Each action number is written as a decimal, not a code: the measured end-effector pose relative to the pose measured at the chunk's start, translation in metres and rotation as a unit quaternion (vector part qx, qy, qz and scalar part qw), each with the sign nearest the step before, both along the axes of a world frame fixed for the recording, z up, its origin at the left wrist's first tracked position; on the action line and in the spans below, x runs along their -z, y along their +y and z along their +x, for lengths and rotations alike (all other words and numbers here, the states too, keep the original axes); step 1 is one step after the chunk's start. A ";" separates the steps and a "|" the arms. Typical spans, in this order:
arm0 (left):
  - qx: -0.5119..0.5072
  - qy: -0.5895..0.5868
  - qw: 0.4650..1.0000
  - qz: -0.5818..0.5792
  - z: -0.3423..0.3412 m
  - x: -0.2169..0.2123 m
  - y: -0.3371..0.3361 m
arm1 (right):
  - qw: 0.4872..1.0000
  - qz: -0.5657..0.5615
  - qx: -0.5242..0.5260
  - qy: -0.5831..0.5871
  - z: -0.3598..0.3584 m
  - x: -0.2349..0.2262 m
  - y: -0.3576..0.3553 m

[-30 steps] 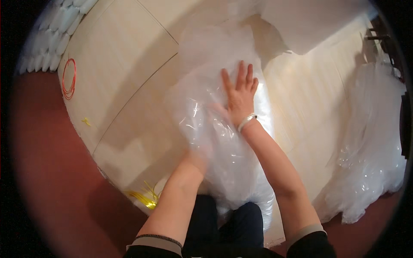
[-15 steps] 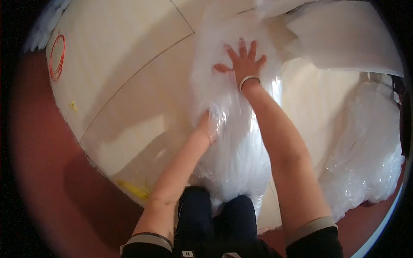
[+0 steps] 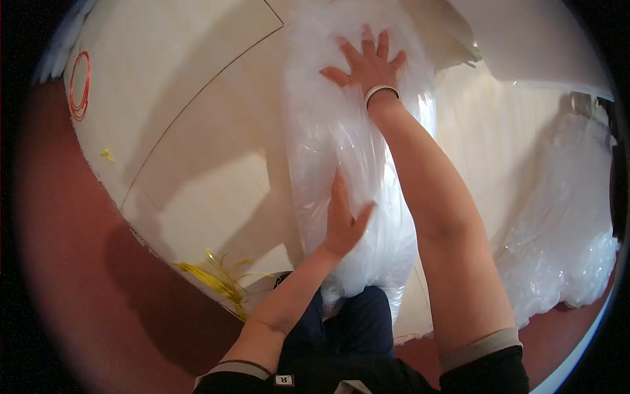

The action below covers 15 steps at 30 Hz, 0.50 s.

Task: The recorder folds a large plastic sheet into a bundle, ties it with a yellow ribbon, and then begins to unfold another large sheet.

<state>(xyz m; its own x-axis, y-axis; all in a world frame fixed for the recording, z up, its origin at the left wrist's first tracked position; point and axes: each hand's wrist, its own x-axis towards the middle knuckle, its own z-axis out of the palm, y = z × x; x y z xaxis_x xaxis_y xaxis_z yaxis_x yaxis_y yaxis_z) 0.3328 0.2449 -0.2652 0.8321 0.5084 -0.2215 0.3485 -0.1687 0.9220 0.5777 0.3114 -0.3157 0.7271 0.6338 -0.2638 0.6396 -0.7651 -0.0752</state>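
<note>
A long bundle of clear plastic bags (image 3: 357,256) lies in front of me on a pale tabletop (image 3: 190,184), its near end against my dark trousers. My right hand (image 3: 369,69), a pale band round its wrist, presses flat on the far part of the plastic with fingers spread. Nearer to me, my left hand (image 3: 344,220) rests over the left half of the bundle. Its thumb stands apart from its fingers and nothing is held in it.
Yellow ties (image 3: 220,279) lie at the table's near left edge, with a small yellow piece (image 3: 107,155) farther up. A coil of red cord (image 3: 79,85) sits at the far left. Another plastic bundle (image 3: 558,230) lies at right, beneath a translucent sheet stack (image 3: 531,39) farther back.
My left hand has come out from the bundle's left side and moved right, onto its top. My right hand has slid slightly farther away, still spread. The plastic looks smoother.
</note>
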 end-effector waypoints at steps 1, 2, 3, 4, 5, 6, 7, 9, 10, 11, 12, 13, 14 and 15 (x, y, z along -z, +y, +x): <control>-0.056 0.063 0.993 -0.077 0.005 0.002 0.000 | 1.000 0.000 0.004 -0.001 0.001 0.002 -0.003; -0.092 0.102 0.988 -0.065 0.009 0.001 0.005 | 1.000 0.006 0.002 -0.009 0.002 0.004 -0.006; -0.088 0.102 0.989 -0.064 0.012 0.007 0.011 | 1.000 0.012 0.000 -0.016 0.003 0.005 -0.009; -0.082 0.112 0.988 -0.064 0.012 0.014 0.017 | 1.000 0.015 0.002 -0.014 0.002 0.008 -0.011; -0.077 0.119 0.988 -0.061 0.013 0.021 0.022 | 0.999 0.039 -0.004 -0.032 0.003 0.008 -0.011; -0.077 0.088 0.983 0.145 0.008 0.047 0.011 | 0.997 0.063 -0.010 -0.052 0.003 0.008 -0.011; -0.077 0.087 0.982 0.152 0.002 0.072 0.006 | 0.996 0.069 -0.009 -0.053 0.002 0.007 -0.009; -0.069 0.072 0.959 0.264 -0.001 0.102 0.004 | 0.995 0.084 -0.015 -0.042 0.001 0.000 -0.007; -0.064 0.065 0.961 0.263 0.007 0.100 0.000 | 0.995 0.082 -0.009 -0.048 0.010 -0.002 -0.016; -0.032 0.086 0.963 0.252 0.015 0.095 -0.003 | 0.998 0.059 -0.013 0.019 0.021 -0.005 -0.026; 0.002 0.105 0.965 0.241 0.024 0.092 -0.006 | 0.996 0.036 -0.015 0.084 0.032 -0.009 -0.040; 0.003 0.111 0.964 0.241 0.018 0.093 0.000 | 0.995 0.036 -0.015 0.090 0.024 -0.020 -0.051; -0.002 0.095 0.957 0.274 0.008 0.096 0.010 | 0.961 0.238 -0.011 0.143 0.008 -0.037 -0.065; -0.003 0.071 0.950 0.303 0.007 0.099 0.017 | 0.886 0.426 0.000 0.183 -0.004 -0.054 -0.090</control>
<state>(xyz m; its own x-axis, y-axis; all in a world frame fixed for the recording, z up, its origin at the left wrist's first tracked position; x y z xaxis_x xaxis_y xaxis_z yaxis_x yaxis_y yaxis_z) 0.3402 0.2618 -0.3647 0.8130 0.5823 0.0036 0.4638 -0.6513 0.6006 0.5739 0.2218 -0.2616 0.6921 0.7161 0.0910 0.4523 -0.3319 -0.8278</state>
